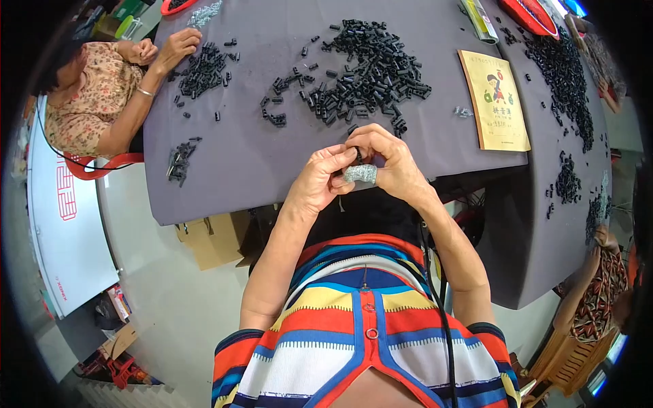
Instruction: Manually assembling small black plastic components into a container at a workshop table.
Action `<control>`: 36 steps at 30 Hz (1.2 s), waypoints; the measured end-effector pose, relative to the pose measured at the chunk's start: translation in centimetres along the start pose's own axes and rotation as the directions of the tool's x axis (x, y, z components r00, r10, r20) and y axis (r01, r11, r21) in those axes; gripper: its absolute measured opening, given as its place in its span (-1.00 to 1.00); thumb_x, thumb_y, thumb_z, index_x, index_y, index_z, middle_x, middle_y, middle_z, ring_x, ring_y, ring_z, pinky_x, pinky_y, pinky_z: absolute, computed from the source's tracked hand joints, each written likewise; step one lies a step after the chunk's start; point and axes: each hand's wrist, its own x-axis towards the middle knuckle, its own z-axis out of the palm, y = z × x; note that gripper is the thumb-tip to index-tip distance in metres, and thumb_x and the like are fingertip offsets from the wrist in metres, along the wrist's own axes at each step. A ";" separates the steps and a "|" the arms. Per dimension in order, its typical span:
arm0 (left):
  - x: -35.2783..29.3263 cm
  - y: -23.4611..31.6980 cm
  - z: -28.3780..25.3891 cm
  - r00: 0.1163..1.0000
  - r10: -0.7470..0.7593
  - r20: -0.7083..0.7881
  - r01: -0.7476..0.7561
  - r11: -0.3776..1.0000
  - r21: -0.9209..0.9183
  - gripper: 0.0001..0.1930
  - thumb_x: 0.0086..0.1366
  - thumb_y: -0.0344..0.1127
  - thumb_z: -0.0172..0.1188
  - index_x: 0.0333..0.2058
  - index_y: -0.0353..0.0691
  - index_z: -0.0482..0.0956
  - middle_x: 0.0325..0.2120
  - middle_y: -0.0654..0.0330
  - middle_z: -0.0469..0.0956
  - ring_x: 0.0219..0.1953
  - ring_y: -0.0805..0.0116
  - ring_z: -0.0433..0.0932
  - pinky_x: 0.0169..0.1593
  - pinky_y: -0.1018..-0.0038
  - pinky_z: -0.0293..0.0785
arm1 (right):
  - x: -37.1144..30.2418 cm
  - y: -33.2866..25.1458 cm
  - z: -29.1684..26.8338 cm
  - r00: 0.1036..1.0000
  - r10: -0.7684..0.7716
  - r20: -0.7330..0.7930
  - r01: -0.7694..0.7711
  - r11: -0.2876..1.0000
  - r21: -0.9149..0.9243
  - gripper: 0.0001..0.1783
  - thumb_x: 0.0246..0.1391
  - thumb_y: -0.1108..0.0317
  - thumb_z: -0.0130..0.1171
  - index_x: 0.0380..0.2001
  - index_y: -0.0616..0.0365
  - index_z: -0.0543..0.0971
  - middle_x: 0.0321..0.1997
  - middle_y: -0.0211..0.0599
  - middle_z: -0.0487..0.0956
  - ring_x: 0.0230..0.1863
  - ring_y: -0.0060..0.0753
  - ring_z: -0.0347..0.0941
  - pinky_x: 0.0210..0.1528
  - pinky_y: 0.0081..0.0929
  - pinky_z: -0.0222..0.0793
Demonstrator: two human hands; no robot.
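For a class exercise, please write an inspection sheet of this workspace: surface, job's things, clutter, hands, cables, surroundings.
Surface: table under a grey cover.
Job's things: loose heap of small black pieces beyond the hands; one black piece in the fingers, its shape mostly hidden.
Clutter: yellow booklet right of the heap; a few small clear pieces beside its left edge.
Hands: left hand and right hand meet at the table's near edge, both on the piece; a grey wrap covers one digit, apparently the right thumb.
Cables: black cable down the front of the striped shirt.
Surroundings: co-worker at the left; cardboard below the table.
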 end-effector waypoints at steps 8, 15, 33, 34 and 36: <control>0.0 0.3 0.2 0.999 -0.045 -0.009 0.044 0.999 -0.027 -0.89 0.23 -0.35 0.11 -0.41 -0.27 0.48 -0.68 0.38 0.37 -0.80 0.73 0.08 -0.71 0.73 -0.04 | 0.3 0.3 0.3 0.997 -0.048 -0.056 0.049 0.999 0.010 -0.67 -0.28 0.46 0.37 -0.39 0.19 0.47 -0.33 -0.38 0.49 -0.49 -0.56 0.33 -0.44 -0.58 0.31; 0.2 0.3 -0.5 0.997 -0.078 -0.010 0.077 0.997 -0.011 -0.89 0.20 -0.36 0.13 -0.39 -0.29 0.49 -0.70 0.37 0.35 -0.81 0.72 0.09 -0.73 0.72 -0.02 | -0.2 0.5 0.9 0.991 -0.080 -0.109 0.077 0.997 -0.025 -0.69 -0.27 0.48 0.36 -0.40 0.19 0.46 -0.31 -0.34 0.51 -0.48 -0.50 0.37 -0.44 -0.55 0.34; 0.3 0.0 -0.6 0.999 -0.050 -0.003 0.050 0.997 -0.061 -0.84 0.22 -0.29 0.01 -0.43 -0.25 0.44 -0.68 0.36 0.26 -0.76 0.63 0.12 -0.71 0.66 0.01 | -2.2 -0.9 -1.6 0.968 -0.119 -0.222 0.052 0.956 -0.287 -0.60 -0.25 0.44 0.31 -0.23 0.19 0.47 -0.25 -0.17 0.47 -0.27 -0.11 0.45 -0.25 -0.31 0.41; 0.4 0.1 -0.7 0.996 -0.064 0.057 0.072 0.988 -0.133 -0.82 0.22 -0.26 0.01 -0.43 -0.26 0.45 -0.69 0.35 0.24 -0.76 0.60 0.11 -0.71 0.65 0.01 | -2.8 -0.2 -3.0 0.949 -0.149 -0.278 0.023 0.912 -0.410 -0.65 -0.24 0.41 0.31 -0.28 0.16 0.50 -0.26 -0.17 0.48 -0.25 -0.07 0.45 -0.24 -0.29 0.40; 0.4 0.5 -0.6 0.991 -0.086 0.102 0.100 0.985 -0.140 -0.81 0.22 -0.24 0.00 -0.44 -0.26 0.43 -0.70 0.34 0.21 -0.76 0.57 0.10 -0.70 0.62 0.01 | -3.4 0.6 -6.7 0.892 -0.251 -0.375 -0.042 0.781 -0.623 -0.80 -0.24 0.50 0.26 -0.43 0.17 0.53 -0.32 -0.19 0.48 -0.27 -0.09 0.43 -0.24 -0.30 0.38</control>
